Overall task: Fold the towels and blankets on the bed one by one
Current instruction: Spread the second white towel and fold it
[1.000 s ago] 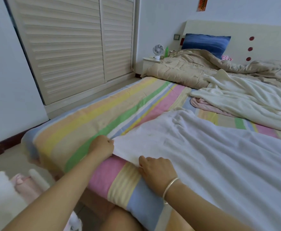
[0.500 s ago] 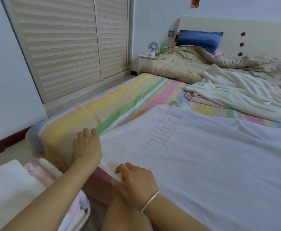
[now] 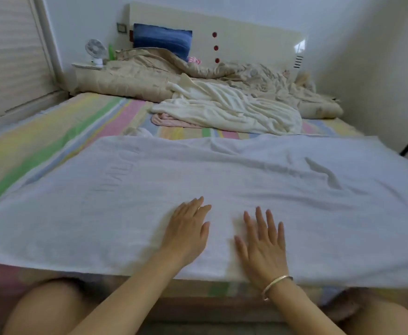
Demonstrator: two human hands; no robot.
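Both hands, left hand [image 3: 186,234] and right hand [image 3: 262,243], are lying flat on the white towel [image 3: 222,175] near the foot edge of the bed [image 3: 222,290]. I am finding bare striped sheet [image 3: 53,139] along the left edge. A cream blanket [image 3: 229,110], heaped over a pink towel [image 3: 169,120], is blocking mid-bed just past the towel's far hem. A beige quilt [image 3: 135,79] is filling the head edge, and the wall [image 3: 372,81] is crowding the right edge.

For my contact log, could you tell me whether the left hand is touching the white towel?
Touching: the head view shows the left hand flat on the white towel.
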